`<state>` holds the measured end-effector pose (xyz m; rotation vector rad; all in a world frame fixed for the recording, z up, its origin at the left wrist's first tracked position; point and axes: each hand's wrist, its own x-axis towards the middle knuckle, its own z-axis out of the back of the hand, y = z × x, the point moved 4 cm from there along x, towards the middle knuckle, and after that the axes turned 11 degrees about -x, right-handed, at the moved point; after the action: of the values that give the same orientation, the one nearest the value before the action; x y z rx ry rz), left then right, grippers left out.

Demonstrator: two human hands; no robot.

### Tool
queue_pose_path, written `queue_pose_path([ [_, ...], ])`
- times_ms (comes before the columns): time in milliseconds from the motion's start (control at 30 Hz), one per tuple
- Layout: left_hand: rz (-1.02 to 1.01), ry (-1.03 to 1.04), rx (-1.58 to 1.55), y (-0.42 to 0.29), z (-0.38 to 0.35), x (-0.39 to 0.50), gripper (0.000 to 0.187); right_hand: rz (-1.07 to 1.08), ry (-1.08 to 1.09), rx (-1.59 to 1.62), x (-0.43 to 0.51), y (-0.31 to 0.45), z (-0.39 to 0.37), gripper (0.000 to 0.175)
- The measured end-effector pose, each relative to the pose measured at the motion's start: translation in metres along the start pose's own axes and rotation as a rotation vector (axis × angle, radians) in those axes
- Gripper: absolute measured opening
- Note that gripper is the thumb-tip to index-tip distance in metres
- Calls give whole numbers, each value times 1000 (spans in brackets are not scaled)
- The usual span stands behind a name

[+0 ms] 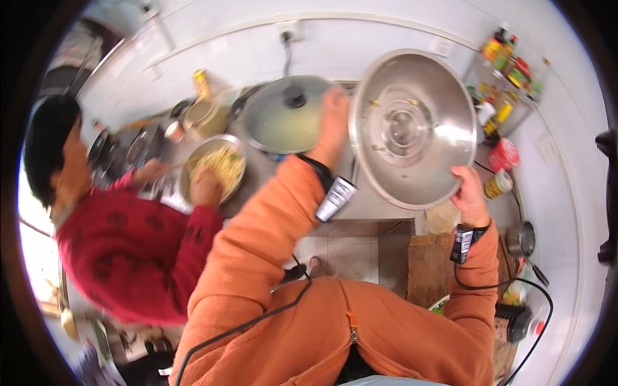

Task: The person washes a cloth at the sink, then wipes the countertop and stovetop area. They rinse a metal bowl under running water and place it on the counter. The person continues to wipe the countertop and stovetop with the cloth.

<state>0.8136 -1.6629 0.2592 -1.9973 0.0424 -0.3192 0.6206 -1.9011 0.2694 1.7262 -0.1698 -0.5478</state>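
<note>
My right hand (470,195) grips the lower right rim of a large stainless steel bowl (434,159), which is tilted with its inside towards me. A few small yellowish scraps cling inside it. My left hand (334,125) is blurred, between the bowl's left rim and the right edge of a glass pan lid (280,120) with a black knob; whether it touches either is unclear. Pale yellowish contents show through the lid. To the left, a co-worker in a red top has one hand in a metal bowl (243,166) of yellow noodle-like food and holds chopsticks in the other.
The co-worker (130,260) stands close on my left. Sauce bottles (502,113) fill a corner rack at the right, with a red tub (504,154) and a small metal pot (520,240) below. A beige pot (205,118) stands behind the noodle bowl. Black cables run from my wrists.
</note>
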Motion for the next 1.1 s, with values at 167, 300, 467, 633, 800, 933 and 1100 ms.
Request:
queue_pose_path([
  [167,303,291,250,39,-16,-174,39,4,176,-267,-6,0,3,26],
  [300,555,693,145,12,4,-265,38,-31,386,-409,-27,-4,-13,35],
  [467,727,949,365,-22,80,-347,34,-14,630,-871,-82,-27,-56,34],
  [633,1112,668,387,-69,241,-474,38,34,1001,-1339,-148,-119,-143,37],
  [800,1127,84,267,-141,379,-627,39,-38,1313,-1485,-200,-290,-253,31],
  [933,918,-329,134,-197,422,-706,34,-260,1522,-1227,-248,-409,-349,22],
  [1100,652,-724,-55,-256,477,-814,31,-562,1709,-994,-379,-483,-477,14],
])
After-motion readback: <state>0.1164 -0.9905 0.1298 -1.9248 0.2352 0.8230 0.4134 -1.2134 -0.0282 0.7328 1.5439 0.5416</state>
